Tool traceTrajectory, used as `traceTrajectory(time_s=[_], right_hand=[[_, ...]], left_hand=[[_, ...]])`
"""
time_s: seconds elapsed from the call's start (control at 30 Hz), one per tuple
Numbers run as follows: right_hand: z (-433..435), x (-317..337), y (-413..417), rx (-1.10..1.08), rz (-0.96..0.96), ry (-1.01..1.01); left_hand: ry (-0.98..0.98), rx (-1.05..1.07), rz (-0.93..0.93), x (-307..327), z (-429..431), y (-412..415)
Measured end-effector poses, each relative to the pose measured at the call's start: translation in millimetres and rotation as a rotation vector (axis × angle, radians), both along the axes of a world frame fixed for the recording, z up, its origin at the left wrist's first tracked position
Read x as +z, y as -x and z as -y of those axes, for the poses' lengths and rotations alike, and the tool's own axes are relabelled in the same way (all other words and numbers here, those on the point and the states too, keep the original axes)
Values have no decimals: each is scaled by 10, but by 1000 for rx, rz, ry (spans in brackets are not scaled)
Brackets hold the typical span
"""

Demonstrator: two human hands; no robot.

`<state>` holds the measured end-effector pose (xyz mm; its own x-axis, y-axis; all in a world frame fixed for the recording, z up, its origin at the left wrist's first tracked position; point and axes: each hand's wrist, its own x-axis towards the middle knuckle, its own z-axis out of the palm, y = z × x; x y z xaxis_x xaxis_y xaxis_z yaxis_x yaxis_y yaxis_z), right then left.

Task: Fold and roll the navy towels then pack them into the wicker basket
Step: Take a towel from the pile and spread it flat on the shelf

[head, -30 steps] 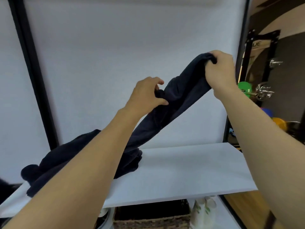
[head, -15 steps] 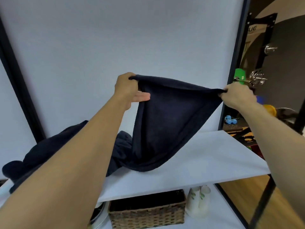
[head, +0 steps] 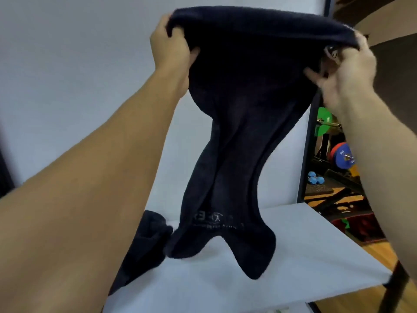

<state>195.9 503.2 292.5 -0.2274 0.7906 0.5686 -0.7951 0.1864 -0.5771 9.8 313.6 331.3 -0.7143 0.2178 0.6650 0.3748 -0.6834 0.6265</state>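
Head view: left hand (head: 171,45) and right hand (head: 347,64) fingers clench the navy towel (head: 243,123) top edge above the desk (head: 293,256).

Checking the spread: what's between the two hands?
Head view: only the navy towel, its top edge stretched from left hand to right hand, the rest hanging to the white table.

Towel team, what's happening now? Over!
Left hand and right hand grip navy towel high above white table. Other towels heaped left. Basket unseen.
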Motion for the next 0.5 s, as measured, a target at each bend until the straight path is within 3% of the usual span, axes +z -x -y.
traceTrajectory(time_s=[0.27,0.5], right_hand=[[10,-446,63,-95,305,28],[124,-926,-32,-344,578,-49]], left_hand=[[162,46,199,-583,77,137],[347,226,232,-1202,382,228]])
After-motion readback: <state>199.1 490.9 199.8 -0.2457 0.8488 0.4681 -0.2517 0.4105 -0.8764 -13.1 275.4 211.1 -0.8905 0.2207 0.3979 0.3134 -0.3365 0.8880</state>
